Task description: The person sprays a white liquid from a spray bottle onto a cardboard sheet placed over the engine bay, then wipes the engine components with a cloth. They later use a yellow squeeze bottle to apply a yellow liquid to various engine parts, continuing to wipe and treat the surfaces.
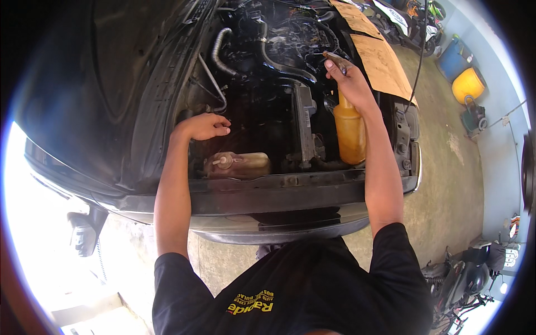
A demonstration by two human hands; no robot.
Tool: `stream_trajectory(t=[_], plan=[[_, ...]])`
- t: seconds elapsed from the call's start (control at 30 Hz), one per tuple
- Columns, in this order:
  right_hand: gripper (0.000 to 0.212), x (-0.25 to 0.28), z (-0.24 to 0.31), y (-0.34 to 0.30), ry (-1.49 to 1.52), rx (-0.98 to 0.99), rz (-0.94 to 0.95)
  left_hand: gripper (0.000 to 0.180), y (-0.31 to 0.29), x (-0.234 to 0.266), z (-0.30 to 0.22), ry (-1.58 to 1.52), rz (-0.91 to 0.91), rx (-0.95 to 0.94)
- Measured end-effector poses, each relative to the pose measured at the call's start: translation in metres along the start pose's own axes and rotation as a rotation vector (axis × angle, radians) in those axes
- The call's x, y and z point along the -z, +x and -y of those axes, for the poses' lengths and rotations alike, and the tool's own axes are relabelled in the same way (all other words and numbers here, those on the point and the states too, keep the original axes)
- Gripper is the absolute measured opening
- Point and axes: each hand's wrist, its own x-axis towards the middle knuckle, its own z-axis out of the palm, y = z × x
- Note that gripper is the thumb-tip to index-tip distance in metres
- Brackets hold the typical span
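Observation:
My right hand (350, 81) is closed at the narrow neck of a yellow spray bottle (350, 134), whose body hangs below it over the right side of the engine bay. A dark nozzle tip points away to the upper left from my fingers. The fingers partly hide the top of the bottle. My left hand (207, 126) is at the left edge of the engine bay with its fingers loosely bent and apart, holding nothing. Just nearer than it sits a translucent, stained coolant reservoir (245, 164). Farther in lies the dark, wet-looking engine (290, 42).
The raised black hood (106, 84) stands at the left. Brown cardboard sheets (382, 64) cover the right fender. The radiator's top (306, 120) crosses the bay. Blue and yellow drums (468, 85) stand by the right wall, and a motorcycle (460, 285) at the lower right.

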Motion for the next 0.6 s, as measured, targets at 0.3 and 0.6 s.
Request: stream_trajectory(t=[0.3, 0.6], plan=[[0.059, 0.002, -0.006, 0.005, -0.251, -0.077, -0.106, 0.059, -0.002, 0.001, -0.004, 0.027, -0.006, -0.007], [0.060, 0.005, -0.014, 0.008, -0.402, -0.160, -0.180, 0.058, -0.001, 0.001, -0.004, 0.007, -0.002, 0.030]])
